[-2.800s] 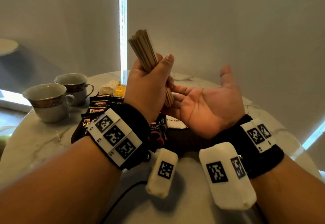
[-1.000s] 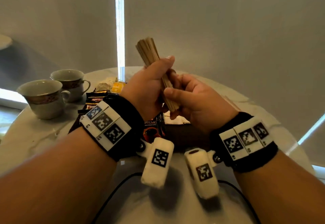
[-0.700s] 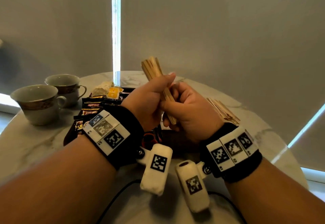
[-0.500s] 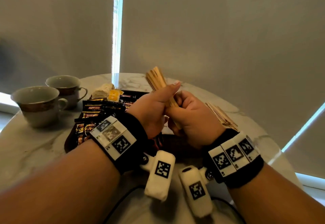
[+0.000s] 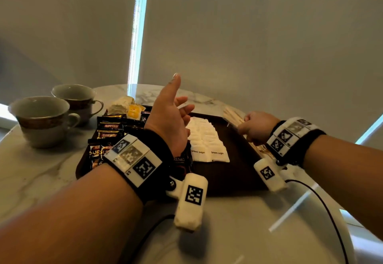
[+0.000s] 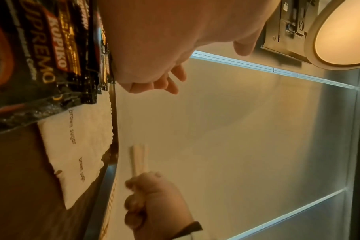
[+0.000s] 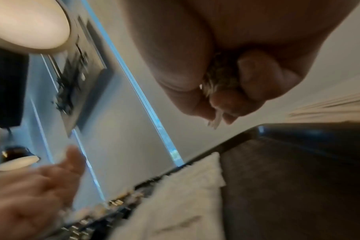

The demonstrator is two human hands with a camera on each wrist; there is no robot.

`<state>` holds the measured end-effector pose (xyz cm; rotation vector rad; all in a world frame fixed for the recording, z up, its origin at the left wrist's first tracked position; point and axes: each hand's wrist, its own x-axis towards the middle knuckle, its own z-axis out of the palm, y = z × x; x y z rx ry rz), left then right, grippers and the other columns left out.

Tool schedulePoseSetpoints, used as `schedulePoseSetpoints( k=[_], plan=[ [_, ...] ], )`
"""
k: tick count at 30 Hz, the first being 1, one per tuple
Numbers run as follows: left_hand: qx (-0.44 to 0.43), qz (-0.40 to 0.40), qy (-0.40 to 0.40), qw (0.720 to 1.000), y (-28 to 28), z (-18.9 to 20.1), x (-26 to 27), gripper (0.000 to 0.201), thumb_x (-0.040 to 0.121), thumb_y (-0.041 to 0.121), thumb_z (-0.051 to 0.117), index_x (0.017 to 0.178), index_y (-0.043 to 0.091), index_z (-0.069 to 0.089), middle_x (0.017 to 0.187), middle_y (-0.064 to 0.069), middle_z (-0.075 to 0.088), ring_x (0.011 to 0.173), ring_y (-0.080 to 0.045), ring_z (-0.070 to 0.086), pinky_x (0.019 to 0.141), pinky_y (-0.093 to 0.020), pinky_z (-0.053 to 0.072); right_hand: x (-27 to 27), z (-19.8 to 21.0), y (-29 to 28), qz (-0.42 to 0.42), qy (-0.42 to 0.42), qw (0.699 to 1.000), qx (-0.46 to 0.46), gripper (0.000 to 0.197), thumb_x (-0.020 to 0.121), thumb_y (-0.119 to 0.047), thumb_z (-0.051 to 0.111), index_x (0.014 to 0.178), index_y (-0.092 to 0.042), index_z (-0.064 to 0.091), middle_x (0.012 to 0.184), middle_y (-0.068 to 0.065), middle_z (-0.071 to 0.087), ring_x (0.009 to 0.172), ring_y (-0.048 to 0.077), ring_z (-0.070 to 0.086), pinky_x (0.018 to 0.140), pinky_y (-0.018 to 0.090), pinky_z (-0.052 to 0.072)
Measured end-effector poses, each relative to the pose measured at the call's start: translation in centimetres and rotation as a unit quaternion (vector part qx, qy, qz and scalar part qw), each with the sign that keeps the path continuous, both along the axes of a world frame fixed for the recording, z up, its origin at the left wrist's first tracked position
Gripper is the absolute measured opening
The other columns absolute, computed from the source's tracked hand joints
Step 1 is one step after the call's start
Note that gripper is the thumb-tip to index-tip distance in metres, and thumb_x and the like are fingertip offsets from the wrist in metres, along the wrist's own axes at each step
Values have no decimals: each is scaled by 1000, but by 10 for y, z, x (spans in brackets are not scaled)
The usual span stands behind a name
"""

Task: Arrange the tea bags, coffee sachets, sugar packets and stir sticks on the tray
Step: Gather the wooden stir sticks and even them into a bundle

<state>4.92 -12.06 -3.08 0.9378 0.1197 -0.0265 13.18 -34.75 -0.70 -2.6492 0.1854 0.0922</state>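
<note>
My right hand [image 5: 251, 128] grips a bundle of wooden stir sticks [image 5: 233, 116] low over the right rim of the dark brown tray [image 5: 238, 172]. The left wrist view shows the stir sticks [image 6: 139, 160] jutting from the right hand's fist [image 6: 154, 204]. My left hand [image 5: 176, 108] is raised over the tray's middle, fingers spread, holding nothing. White brown-sugar packets [image 5: 207, 141] lie in rows mid-tray. Black coffee sachets [image 5: 109, 127] overlap on its left side. Tea bags [image 5: 124, 106] with a yellow tag sit at the far left corner.
Two patterned cups [image 5: 41, 118] [image 5: 74, 100] stand on the round marble table [image 5: 41, 176] left of the tray. More loose stir sticks [image 7: 329, 104] lie beyond the tray's right rim. A black cable [image 5: 323, 197] runs over the table near my right wrist.
Both hands held the stick bundle upright before. The left hand has let go and opened. The right hand has carried the bundle down to the tray's right edge.
</note>
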Motion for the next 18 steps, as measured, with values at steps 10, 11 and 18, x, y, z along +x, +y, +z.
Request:
schedulePoseSetpoints(
  k=[10,11,18],
  plan=[
    [1,5,1,1000,8,-4,3,70,84,78,50,121,19,61,110,-6,60,91,-19,44,74,-38,37,37,-18,13,19,73,974,-214,23,90,-30,69,100,-10,63,75,4,72,58,17,65,51,23,48],
    [0,4,2,1000,8,-4,2,70,84,77,50,121,19,61,108,-6,60,90,-19,43,73,-37,37,38,-20,15,17,85,975,-203,23,91,-31,70,99,-10,63,71,4,71,51,17,65,49,23,49],
    [1,8,3,1000,7,-4,3,71,84,78,50,120,18,62,106,-5,59,90,-20,42,70,-37,36,46,-27,27,58,64,961,-263,39,83,-46,76,102,-14,65,87,2,73,77,19,68,63,30,53]
  ],
)
